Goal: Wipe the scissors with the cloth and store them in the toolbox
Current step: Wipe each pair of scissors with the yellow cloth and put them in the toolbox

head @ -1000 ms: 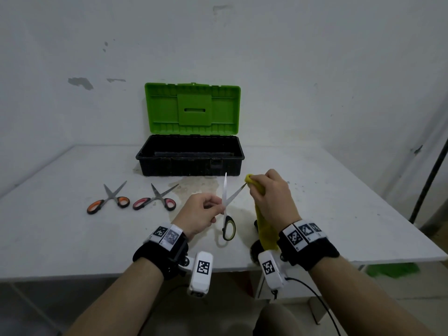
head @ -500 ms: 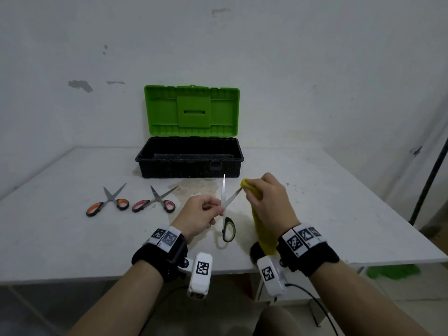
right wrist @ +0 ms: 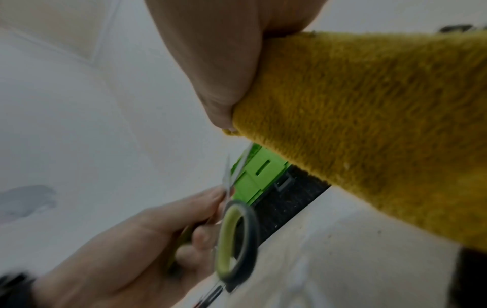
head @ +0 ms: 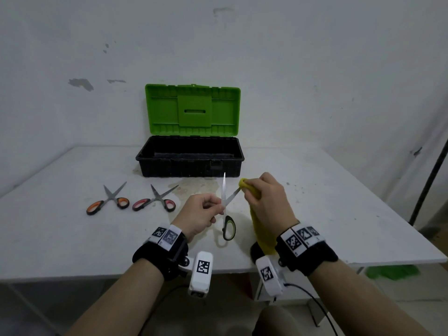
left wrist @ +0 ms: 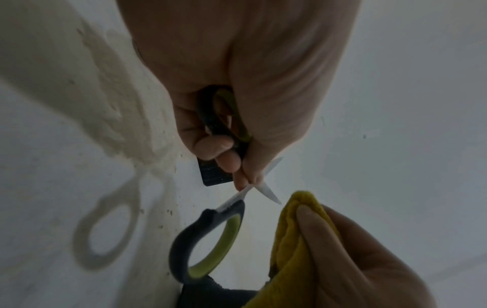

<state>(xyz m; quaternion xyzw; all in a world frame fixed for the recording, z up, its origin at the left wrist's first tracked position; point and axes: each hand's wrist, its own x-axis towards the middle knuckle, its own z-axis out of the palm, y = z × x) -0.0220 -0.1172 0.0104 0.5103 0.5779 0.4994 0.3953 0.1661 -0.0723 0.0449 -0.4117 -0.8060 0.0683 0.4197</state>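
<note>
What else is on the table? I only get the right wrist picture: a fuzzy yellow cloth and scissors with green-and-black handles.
Observer: Two more steel scissors lie on the white table: orange-handled scissors and pink-handled scissors, left of the left hand.
Operator: Is the toolbox lid up?
Observer: Yes, the black plastic toolbox has its green lid standing upright.
Operator: Are my scissors open?
Observer: Yes, the green-handled scissors form a V; one blade points up, the other points at the yellow cloth in the right hand.
</note>
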